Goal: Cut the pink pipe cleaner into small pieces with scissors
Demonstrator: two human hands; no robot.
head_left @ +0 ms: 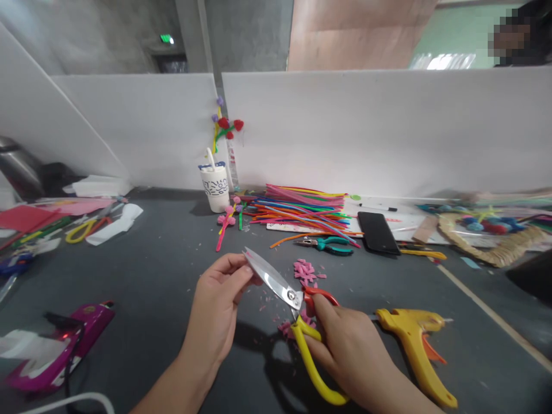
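My right hand [345,342] grips a pair of scissors [271,279] by its red and yellow handles. The blades lie almost together and point up and left, with their tips beside the fingers of my left hand [219,293]. Thumb and forefinger of that hand are pinched; a bit of pink shows at the blade tips there, mostly hidden. Below and to the right of the blades lies a small heap of short pink pieces [304,270]. More pink pieces [287,329] lie under the scissors, partly covered by the handles, with tiny scraps scattered around.
Bundled coloured pipe cleaners [302,207] lie at the back beside teal pliers [330,245] and a black phone [378,233]. A white cup [215,187] stands left of them. A yellow glue gun [416,339] is at right, a purple device [81,333] with a cable at left.
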